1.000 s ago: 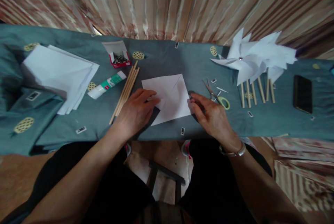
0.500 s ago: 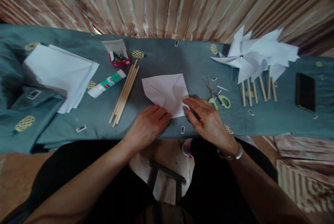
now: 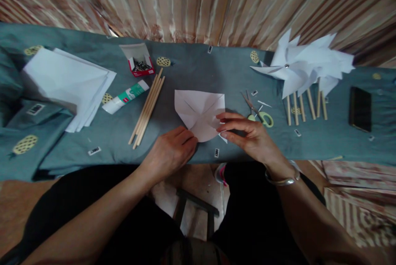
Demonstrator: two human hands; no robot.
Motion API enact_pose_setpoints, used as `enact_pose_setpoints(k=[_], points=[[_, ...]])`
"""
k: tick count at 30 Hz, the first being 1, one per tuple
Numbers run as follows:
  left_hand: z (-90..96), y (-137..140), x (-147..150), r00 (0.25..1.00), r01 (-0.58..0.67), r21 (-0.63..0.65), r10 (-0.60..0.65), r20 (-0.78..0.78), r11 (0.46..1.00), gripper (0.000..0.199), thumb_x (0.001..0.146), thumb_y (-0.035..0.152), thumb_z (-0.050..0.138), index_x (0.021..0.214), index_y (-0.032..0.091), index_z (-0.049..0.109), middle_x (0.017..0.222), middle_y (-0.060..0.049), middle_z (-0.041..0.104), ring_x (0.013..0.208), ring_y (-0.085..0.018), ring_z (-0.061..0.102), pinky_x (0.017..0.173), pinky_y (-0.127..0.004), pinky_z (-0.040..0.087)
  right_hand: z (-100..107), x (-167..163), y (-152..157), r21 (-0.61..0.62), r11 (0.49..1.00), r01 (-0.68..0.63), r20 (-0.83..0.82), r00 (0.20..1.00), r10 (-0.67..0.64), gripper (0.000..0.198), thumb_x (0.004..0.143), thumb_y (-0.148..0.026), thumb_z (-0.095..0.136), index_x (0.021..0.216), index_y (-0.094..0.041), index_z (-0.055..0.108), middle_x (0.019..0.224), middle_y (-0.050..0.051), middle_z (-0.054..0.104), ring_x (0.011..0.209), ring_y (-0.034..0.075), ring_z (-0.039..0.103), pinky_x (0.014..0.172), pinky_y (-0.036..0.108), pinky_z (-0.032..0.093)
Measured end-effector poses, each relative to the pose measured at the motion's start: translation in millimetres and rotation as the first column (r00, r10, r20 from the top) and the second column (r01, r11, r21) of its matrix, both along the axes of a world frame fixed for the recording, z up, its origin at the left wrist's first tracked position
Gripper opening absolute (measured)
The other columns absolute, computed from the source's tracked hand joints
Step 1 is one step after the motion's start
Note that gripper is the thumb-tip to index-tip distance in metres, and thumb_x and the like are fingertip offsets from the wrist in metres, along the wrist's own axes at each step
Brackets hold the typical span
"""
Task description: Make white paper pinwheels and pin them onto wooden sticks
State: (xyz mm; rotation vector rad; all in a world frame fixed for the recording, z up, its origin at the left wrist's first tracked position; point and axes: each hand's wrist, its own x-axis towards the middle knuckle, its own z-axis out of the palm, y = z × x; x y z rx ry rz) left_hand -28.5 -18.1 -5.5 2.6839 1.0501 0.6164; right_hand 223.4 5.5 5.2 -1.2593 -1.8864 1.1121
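A white paper square (image 3: 202, 108) with slits cut in from its corners lies on the cloth before me, its near edge lifted and curving. My left hand (image 3: 173, 147) pinches the paper's near left corner between thumb and fingers. On the right side, my right hand (image 3: 244, 131) has its thumb and fingers closed at the paper's near right edge, where a small corner sticks out under the fingertips. Just beyond that hand lie the scissors (image 3: 258, 110) with green handles, partly covered by its fingers.
Left of the paper are several wooden sticks (image 3: 147, 110), a glue stick (image 3: 126, 97), a red box of metal fasteners (image 3: 141, 66) and stacked white sheets (image 3: 68, 81). To the right are finished paper pinwheels (image 3: 297, 65) on sticks and a black phone (image 3: 360, 109). A curtain (image 3: 198, 5) hangs behind.
The paper has turned slightly clockwise and shifted right, and its near edge now curves up. My right hand has moved a little right, its fingers closing on the edge.
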Motion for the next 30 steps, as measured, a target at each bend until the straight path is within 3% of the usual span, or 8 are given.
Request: enact_pose_setpoints(k=[5, 12, 17, 30], points=[[3.1, -4, 4, 1.0, 0.01, -0.066, -0.012, -0.024, 0.998, 0.019, 0.097, 0.015, 0.049, 0.089, 0.013, 0.066, 0.087, -0.008, 0.067, 0.079, -0.021, 0.059, 0.068, -0.033, 0.054, -8, -16, 5, 0.056, 0.997, 0.054, -0.005, 0.999, -0.054, 0.006, 0.085, -0.022, 0.072, 0.088, -0.025, 0.077, 0.118, 0.005, 0.073, 0.118, 0.023, 0.066, 0.105, 0.048, 0.051], [-1.8, -7, 8, 0.999, -0.01, -0.028, 0.011, 0.049, 1.0, 0.02, 0.099, 0.016, 0.047, 0.107, 0.01, 0.064, 0.094, -0.009, 0.07, 0.085, -0.02, 0.062, 0.077, -0.035, 0.059, -11, -40, 6, 0.297, 0.955, 0.023, 0.208, 0.974, -0.089, 0.013, 0.091, -0.016, 0.063, 0.092, -0.02, 0.076, 0.121, 0.009, 0.07, 0.115, 0.024, 0.063, 0.102, 0.046, 0.052], [-4.0, -8, 8, 0.998, -0.007, -0.046, 0.01, 0.065, 0.999, 0.026, 0.098, 0.014, 0.049, 0.123, 0.008, 0.058, 0.098, -0.009, 0.07, 0.087, -0.021, 0.062, 0.078, -0.036, 0.059, -12, -47, 6, 0.331, 0.943, 0.043, 0.248, 0.96, -0.131, 0.011, 0.089, -0.015, 0.064, 0.088, -0.02, 0.074, 0.123, 0.009, 0.068, 0.112, 0.025, 0.063, 0.1, 0.048, 0.052], [0.2, -6, 9, 1.0, 0.011, -0.103, -0.009, 0.013, 0.995, 0.023, 0.099, 0.013, 0.045, 0.111, 0.01, 0.065, 0.097, -0.008, 0.069, 0.086, -0.02, 0.062, 0.077, -0.034, 0.057, -15, -52, 9, 0.377, 0.924, 0.065, 0.277, 0.944, -0.179, 0.012, 0.086, -0.013, 0.062, 0.085, -0.022, 0.07, 0.125, 0.008, 0.066, 0.119, 0.027, 0.06, 0.1, 0.048, 0.051]])
